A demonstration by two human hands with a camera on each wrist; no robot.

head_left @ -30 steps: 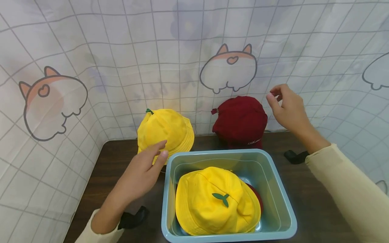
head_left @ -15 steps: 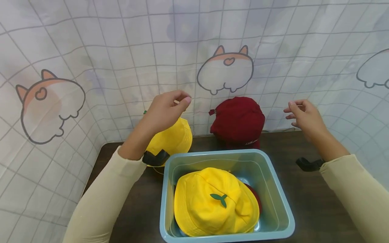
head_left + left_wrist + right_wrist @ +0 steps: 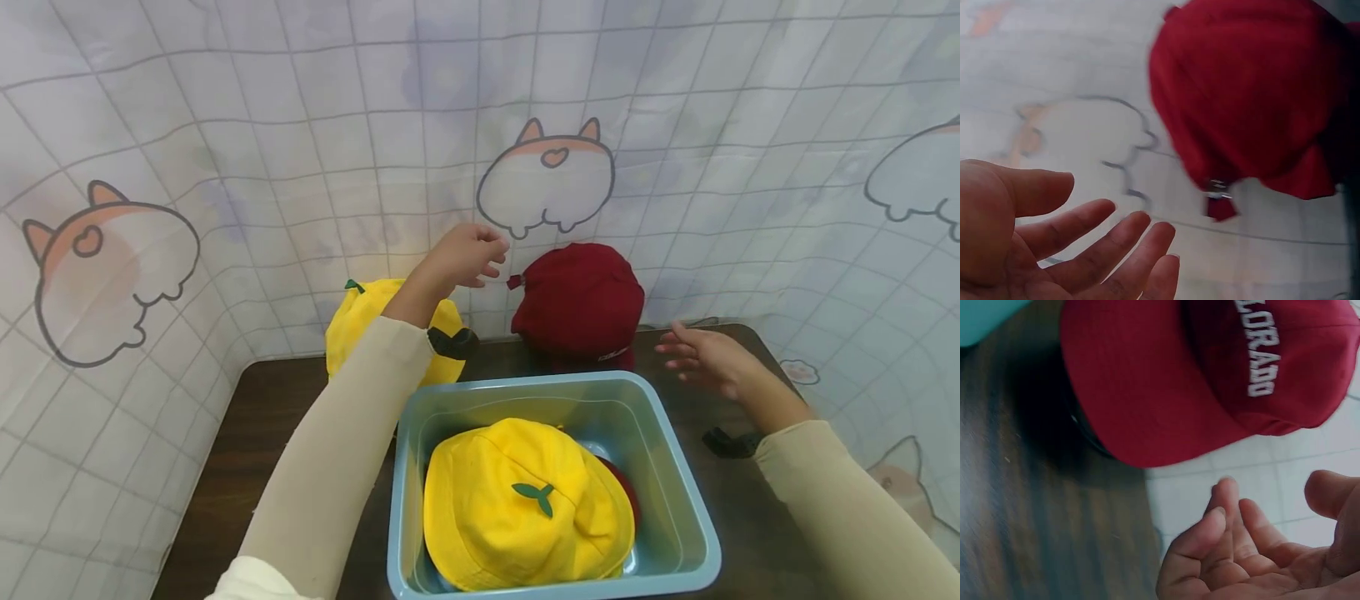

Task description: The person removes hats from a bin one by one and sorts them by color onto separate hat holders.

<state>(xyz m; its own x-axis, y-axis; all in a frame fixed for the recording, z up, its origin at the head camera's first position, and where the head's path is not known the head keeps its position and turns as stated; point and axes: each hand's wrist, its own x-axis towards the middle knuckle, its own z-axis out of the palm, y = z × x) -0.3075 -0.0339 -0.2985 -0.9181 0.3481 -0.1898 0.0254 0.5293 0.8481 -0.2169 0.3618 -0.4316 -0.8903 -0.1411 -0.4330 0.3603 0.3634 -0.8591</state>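
Baseball cap of dark-red cloth now sits between your left hand, swung nearer, and lowered right hand, both empty, apart; its sides look reachable.

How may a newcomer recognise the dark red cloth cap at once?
Find the light blue plastic tub on the brown table. Just behind it stands the dark red cloth cap, with white lettering; the cloth hat at left is yellow.
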